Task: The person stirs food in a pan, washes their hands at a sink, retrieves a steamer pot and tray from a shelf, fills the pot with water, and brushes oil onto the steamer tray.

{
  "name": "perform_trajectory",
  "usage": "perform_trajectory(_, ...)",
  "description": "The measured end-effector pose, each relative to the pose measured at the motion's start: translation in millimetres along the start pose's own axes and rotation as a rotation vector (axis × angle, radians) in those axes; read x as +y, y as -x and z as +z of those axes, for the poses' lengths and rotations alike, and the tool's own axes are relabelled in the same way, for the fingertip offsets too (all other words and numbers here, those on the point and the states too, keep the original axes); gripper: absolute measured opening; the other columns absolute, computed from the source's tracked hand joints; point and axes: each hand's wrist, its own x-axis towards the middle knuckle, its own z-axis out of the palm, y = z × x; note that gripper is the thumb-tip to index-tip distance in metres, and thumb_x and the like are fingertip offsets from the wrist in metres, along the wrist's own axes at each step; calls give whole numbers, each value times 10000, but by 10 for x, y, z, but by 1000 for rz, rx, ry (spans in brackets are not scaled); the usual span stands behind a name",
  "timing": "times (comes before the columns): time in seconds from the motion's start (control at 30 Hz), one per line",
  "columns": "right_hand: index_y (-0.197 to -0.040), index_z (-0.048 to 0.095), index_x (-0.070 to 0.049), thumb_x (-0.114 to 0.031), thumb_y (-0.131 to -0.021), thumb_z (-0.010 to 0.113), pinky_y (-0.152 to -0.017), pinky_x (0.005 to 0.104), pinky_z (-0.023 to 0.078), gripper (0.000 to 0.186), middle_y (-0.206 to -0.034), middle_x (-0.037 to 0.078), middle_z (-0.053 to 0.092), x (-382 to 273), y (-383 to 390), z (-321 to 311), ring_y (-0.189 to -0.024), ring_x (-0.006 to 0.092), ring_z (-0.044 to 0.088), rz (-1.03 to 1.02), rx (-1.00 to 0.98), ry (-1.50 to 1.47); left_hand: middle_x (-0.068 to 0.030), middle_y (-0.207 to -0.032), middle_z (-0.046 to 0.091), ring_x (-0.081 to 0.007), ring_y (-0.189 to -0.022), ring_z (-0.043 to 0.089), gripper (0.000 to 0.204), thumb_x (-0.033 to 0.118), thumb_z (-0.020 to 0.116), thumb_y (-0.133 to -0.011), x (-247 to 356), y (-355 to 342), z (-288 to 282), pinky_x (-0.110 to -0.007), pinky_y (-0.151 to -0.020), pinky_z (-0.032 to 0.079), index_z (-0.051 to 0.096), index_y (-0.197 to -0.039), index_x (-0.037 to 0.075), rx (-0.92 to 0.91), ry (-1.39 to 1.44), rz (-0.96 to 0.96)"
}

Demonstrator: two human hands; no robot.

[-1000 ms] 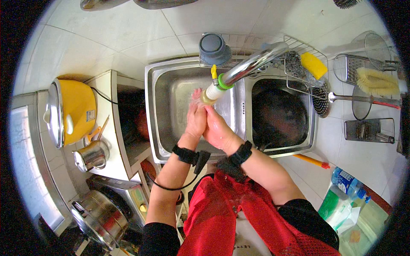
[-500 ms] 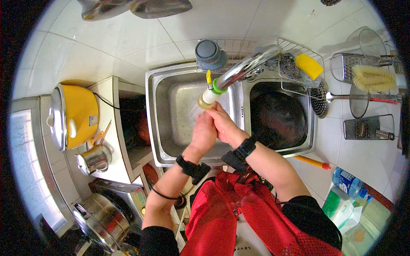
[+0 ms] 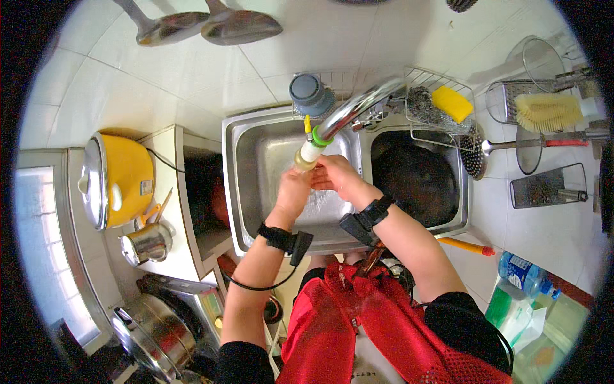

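Note:
Both my hands are under the end of a chrome faucet [image 3: 361,105], over the left basin of a steel sink [image 3: 256,160]. Water runs from its white nozzle [image 3: 311,152] onto them and down into the basin. My left hand [image 3: 293,194] shows its back; its fingers are mostly hidden around the nozzle and the other hand. Palm partly in view, my right hand [image 3: 339,177] has its fingers stretched out toward the left one, close to or touching it. No object shows in either hand. A black strap with a small block circles each wrist.
The right basin holds a dark round pan [image 3: 416,176]. Behind the sink are a grey cup-like container [image 3: 308,93] and a wire rack with a yellow sponge [image 3: 452,104]. A yellow cooker [image 3: 121,182] stands left; a brush [image 3: 549,112] and graters hang right.
My hands have moved apart a little from their tighter clasp, and the right fingers now show stretched out. The left hand has shifted slightly left. The whole view has tilted slightly.

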Motion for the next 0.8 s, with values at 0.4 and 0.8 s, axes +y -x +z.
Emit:
perform_trajectory(0.4,-1105,558,-5,-240,-798,579,-923,407,412,387,-1134,240,551,32,-132,-167,-1084,355,520,-509,120,963,-112,-1202,546,-287,-1149,492,417,357,426,-936,-202,-53,-358,-474,-1011,362,503,-1168,20,-206,1303,-350)
perform_trajectory(0.8,-1005,598,-34,-196,-711,653,-829,433,449,340,-944,175,581,325,2338,-112,-974,345,523,-556,693,1246,-119,-1140,572,-228,-1064,512,481,200,671,-781,-775,-167,-238,-351,-860,418,518,-1192,2,-363,-666,119)
